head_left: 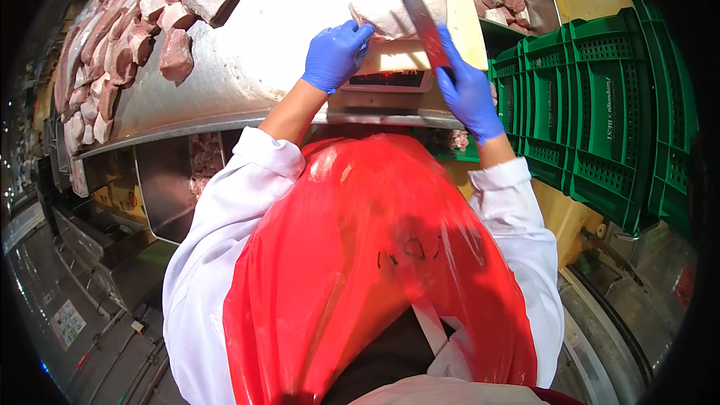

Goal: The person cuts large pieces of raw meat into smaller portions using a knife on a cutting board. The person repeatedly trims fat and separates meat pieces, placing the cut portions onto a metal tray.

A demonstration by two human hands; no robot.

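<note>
Right hand (471, 101) wrapped round the knife (415, 6) handle; left hand (334, 56) pinched the meat piece (390, 21), apparently steadying it. Meat lay on pale board (468, 30) beneath slanting blade; other pieces (120, 60) heaped left, presumably clear of the blade.

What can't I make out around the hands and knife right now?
All in the head view:
Knife: far end cut off by the upper edge; its handle mostly hidden by the right hand.
Left hand: its own back hides whether it pinches or just presses the meat piece.
Display: too small and dim to read.
</note>
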